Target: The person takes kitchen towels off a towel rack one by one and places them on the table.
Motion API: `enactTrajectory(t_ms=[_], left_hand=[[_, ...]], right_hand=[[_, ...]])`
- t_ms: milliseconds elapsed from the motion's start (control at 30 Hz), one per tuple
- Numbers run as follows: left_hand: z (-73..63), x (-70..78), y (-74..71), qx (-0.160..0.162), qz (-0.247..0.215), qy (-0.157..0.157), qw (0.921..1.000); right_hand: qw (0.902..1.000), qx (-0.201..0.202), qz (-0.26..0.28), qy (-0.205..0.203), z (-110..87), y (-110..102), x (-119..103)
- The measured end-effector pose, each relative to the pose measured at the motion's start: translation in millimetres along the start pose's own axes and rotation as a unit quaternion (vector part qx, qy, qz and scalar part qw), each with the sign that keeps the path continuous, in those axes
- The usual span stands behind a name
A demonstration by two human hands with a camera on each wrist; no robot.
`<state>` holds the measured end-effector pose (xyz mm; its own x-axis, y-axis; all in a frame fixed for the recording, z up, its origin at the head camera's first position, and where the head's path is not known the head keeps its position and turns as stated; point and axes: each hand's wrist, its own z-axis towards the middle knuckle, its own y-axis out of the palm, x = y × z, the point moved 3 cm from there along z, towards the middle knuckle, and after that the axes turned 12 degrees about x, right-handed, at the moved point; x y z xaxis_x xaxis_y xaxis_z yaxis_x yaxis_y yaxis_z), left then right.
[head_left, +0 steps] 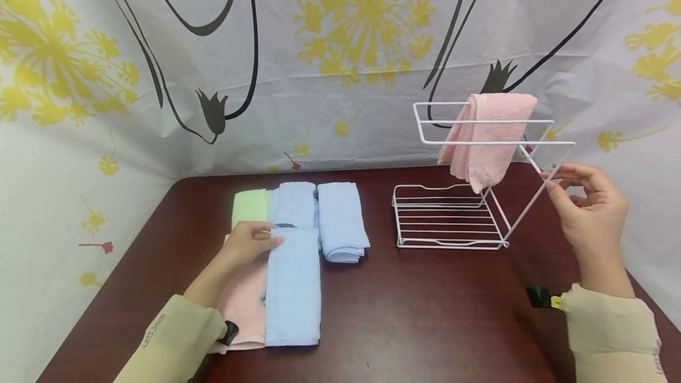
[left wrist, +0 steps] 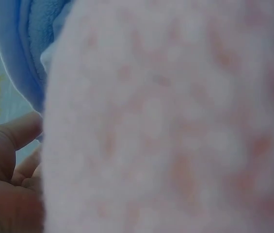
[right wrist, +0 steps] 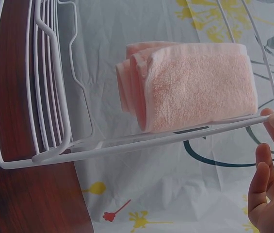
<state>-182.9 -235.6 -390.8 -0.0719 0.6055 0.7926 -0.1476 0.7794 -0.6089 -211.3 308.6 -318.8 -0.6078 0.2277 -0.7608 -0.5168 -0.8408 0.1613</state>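
My left hand (head_left: 247,247) pinches the upper left corner of a folded light blue towel (head_left: 294,294). That towel overlaps a pink towel (head_left: 246,306) beside it on the table. Close up, the pink towel (left wrist: 166,116) fills most of the left wrist view, with blue towel folds (left wrist: 23,43) at its upper left. With thumb and fingers, my right hand (head_left: 593,208) holds the slanted side bar of a white two-tier wire rack (head_left: 452,247). Over the rack's upper tier hangs another folded pink towel (right wrist: 200,87).
Behind the front blue towel lie a green towel (head_left: 250,204) and two more folded blue towels, one of them a rolled-looking stack (head_left: 343,217). Dark red table (head_left: 404,312) runs under everything. A patterned curtain (head_left: 330,135) stands along the back and sides.
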Motion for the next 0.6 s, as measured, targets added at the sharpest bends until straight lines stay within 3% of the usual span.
enactTrajectory(t_ms=[400,600], left_hand=[[-1.1,3.7,-7.4,0.014,0.017,-0.009,0.9997],[-0.9,9.6,-16.9,0.014,-0.017,-0.026,0.9994]], right_hand=[[0.9999,-0.004,0.009,-0.002,-0.6,2,-2],[1.0,-0.003,0.002,-0.002,-0.6,1,-1]])
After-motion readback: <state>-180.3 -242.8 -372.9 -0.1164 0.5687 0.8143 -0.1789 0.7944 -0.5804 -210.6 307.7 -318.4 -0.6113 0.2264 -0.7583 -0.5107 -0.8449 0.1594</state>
